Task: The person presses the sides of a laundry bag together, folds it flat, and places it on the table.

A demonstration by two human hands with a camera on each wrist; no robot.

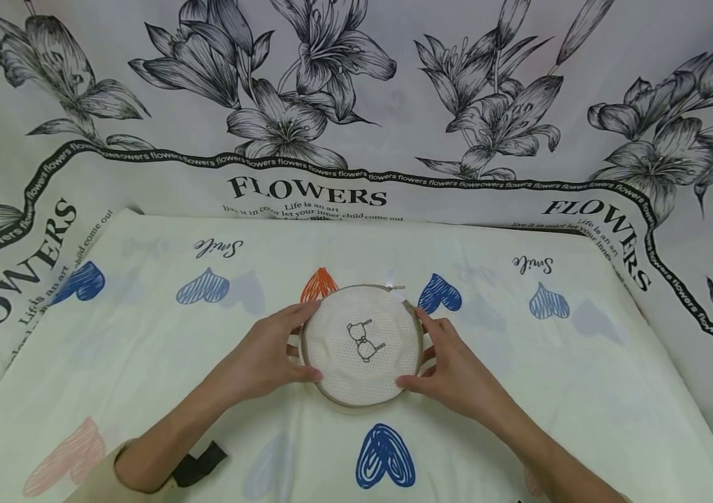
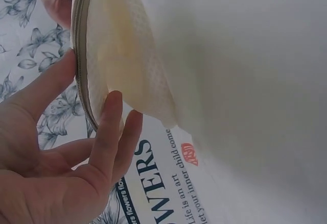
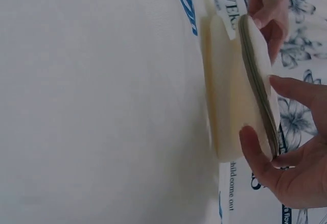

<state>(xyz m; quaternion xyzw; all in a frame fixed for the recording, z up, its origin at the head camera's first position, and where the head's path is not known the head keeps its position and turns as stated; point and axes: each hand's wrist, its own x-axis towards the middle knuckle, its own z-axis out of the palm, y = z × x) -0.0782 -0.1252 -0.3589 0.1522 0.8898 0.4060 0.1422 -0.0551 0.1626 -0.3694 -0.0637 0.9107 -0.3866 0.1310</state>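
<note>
A round embroidery hoop (image 1: 356,405) is held up between both hands over the table. White woven cloth (image 1: 344,381) is stretched in it, with a small dark-outlined animal figure (image 1: 364,341) at its middle. The hoop's metal screw (image 1: 397,287) is at the far edge. My left hand (image 1: 265,353) grips the left rim, thumb at the near side and fingers around the edge. On the opposite rim, my right hand (image 1: 454,363) pinches with its thumb in front. From the right wrist view, the hoop (image 3: 257,81) is seen edge-on, with pale cloth behind its rim.
A cream tablecloth (image 1: 488,433) with blue, red and pink hearts covers the table. Behind it hangs or lies white cloth (image 1: 394,150) printed with black flowers and lettering. A black strap (image 1: 200,464) shows by the left forearm.
</note>
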